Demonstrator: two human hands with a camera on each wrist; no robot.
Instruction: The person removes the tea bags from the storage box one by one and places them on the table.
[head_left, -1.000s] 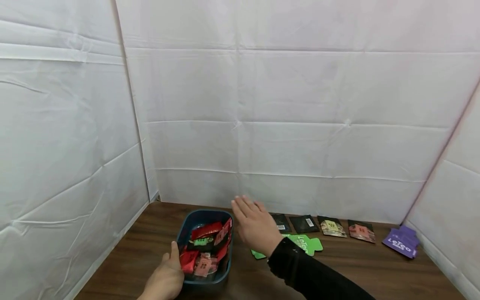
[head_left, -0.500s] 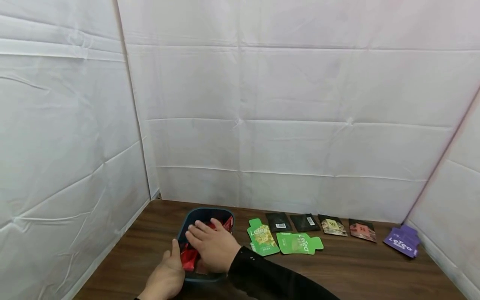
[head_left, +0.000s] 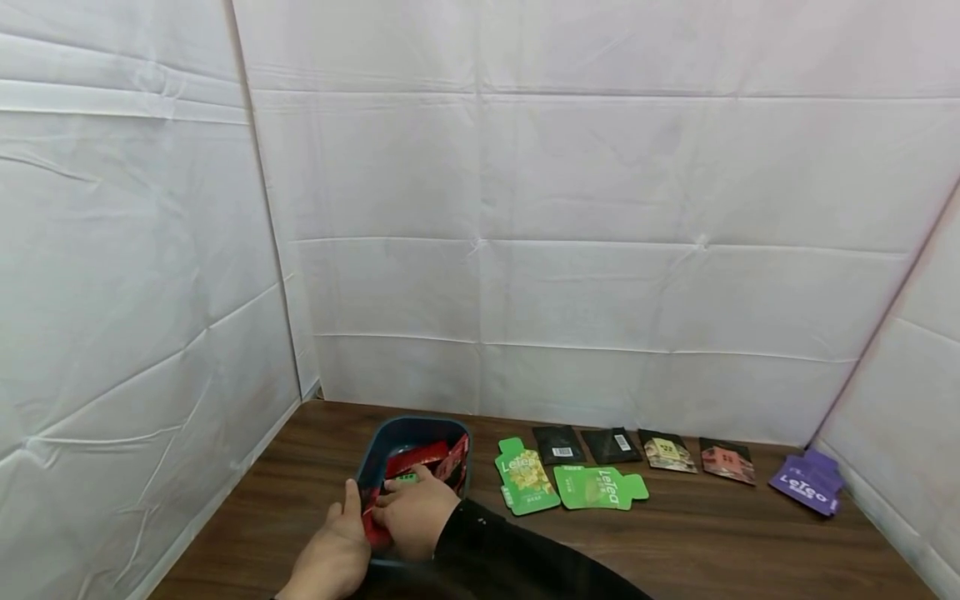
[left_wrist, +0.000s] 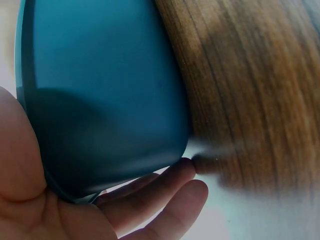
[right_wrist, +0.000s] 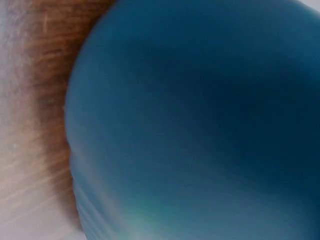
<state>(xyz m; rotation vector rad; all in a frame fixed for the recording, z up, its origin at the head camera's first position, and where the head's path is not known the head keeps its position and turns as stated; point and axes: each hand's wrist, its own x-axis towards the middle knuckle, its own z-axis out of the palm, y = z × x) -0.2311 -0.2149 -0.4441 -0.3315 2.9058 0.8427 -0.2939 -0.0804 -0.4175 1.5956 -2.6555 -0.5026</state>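
Observation:
A dark blue plastic basket (head_left: 406, 427) stands on the table, holding red and black packets, among them a red packet (head_left: 417, 458). My left hand (head_left: 332, 546) holds its left side, thumb up at the rim. In the left wrist view the fingers (left_wrist: 155, 192) of this hand curve round the corner of the blue wall (left_wrist: 110, 100). My right hand (head_left: 416, 512) reaches down into the basket over the packets. Its fingertips are partly hidden among them, and I cannot tell whether it grips one. Only the basket's outer wall (right_wrist: 175, 125) fills most of the right wrist view.
Right of the basket lie two green LeTea cards (head_left: 528, 479), with several dark packets (head_left: 558, 444) in a row behind and to their right. A purple LeTea stack (head_left: 806, 483) lies at the far right. White cloth walls (head_left: 585, 300) enclose the wooden table (head_left: 712, 542).
My right hand has moved left from above the green cards and down into the basket, uncovering those cards. The left hand has stayed at the basket's side.

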